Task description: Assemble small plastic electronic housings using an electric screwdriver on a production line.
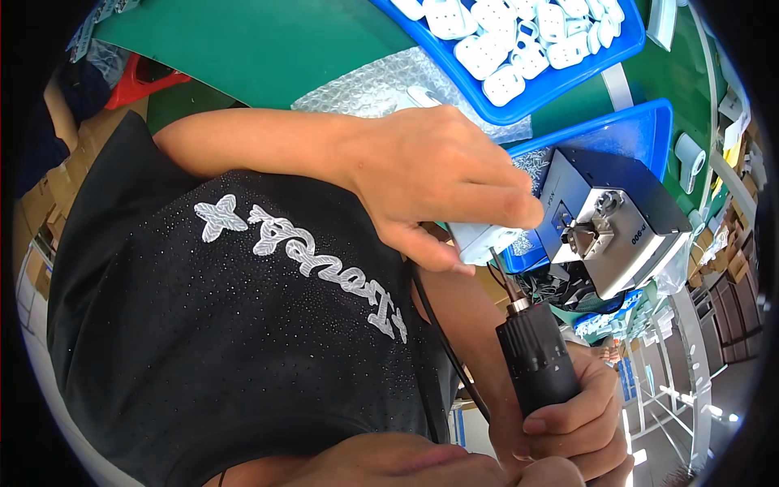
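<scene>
My left hand (442, 170) is closed around a small white plastic housing (480, 243), held in front of my chest; the fingers cover much of it. In my right hand (580, 426) is a black electric screwdriver (535, 357), gripped around its body and tilted up toward the housing. The thin bit points at the housing's near face, and its tip looks to be at the surface. Just right of my left hand stands a boxy metal screw feeder (608, 235). Behind that hand, loose screws (531, 166) lie in a blue bin (641, 130).
A blue tray (507, 114) heaped with white plastic housings (531, 61) stands at the far side of the green table (235, 53). Bubble wrap (357, 89) lies before it. A red stool (150, 85) and another person's arm (61, 118) show at far left. A dark cord (446, 341) runs past my body.
</scene>
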A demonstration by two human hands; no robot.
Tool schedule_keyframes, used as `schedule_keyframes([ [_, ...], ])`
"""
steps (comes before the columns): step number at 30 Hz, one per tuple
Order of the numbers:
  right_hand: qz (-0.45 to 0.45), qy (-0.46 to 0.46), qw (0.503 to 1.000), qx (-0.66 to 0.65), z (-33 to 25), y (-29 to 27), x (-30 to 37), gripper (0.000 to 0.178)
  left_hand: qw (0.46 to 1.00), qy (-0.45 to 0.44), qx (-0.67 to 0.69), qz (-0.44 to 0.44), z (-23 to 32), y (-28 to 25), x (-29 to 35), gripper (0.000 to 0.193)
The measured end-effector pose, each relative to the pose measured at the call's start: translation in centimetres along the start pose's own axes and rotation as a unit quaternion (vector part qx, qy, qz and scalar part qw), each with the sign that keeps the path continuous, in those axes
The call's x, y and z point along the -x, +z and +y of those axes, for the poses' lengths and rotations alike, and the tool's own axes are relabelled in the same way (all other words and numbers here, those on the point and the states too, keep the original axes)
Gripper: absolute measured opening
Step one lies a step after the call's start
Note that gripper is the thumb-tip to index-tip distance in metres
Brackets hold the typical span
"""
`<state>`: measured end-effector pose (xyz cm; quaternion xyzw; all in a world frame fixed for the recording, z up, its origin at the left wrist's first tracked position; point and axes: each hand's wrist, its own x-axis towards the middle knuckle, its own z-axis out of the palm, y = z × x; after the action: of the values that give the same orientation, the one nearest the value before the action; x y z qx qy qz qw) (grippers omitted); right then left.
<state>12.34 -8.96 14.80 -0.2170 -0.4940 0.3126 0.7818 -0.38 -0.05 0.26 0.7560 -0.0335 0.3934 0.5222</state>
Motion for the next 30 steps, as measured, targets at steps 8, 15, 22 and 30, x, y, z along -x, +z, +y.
schedule_keyframes([
  [8, 0.053, -0.005, 0.992, 0.113, -0.6, 1.6, 0.9, 0.026, 1.000, 0.008, 0.013, 0.026, -0.4, 0.3, 0.1, 0.054],
  [15, 0.298, -0.120, 0.777, 0.542, -2.1, -5.1, 0.1, 0.082, 0.999, 0.047, 0.025, -0.008, -0.8, 0.7, -0.2, 0.053],
  [22, 0.125, 0.070, 0.958, 0.247, -4.8, -7.9, 2.3, 0.086, 0.998, 0.043, 0.028, -0.041, -0.7, 0.1, -0.5, 0.056],
  [30, 0.078, -0.033, 0.991, 0.104, -3.4, 1.6, 1.7, 0.023, 0.999, 0.038, -0.003, -0.034, -0.8, 0.0, 0.3, 0.060],
])
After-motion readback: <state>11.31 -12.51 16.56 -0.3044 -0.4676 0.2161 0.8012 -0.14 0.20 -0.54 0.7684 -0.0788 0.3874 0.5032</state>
